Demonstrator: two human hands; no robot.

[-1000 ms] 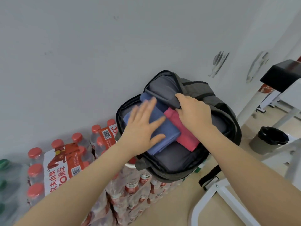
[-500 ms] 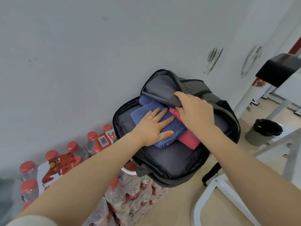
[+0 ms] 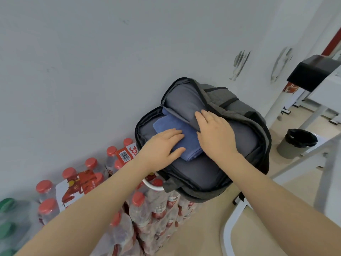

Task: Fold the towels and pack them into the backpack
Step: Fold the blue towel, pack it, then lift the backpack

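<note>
The folded blue towel (image 3: 181, 137) is being pressed flat inside the open backpack (image 3: 245, 145) by the left hand (image 3: 162, 145) — fingers straight, gripping nothing. Just beside it, the grey flap (image 3: 182, 100) is being held by the right hand (image 3: 214, 132) — thumb tucked beneath its edge.

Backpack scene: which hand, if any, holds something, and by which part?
The right hand grips the backpack by the edge of its open flap. The left hand only presses flat on the blue towel.
</note>
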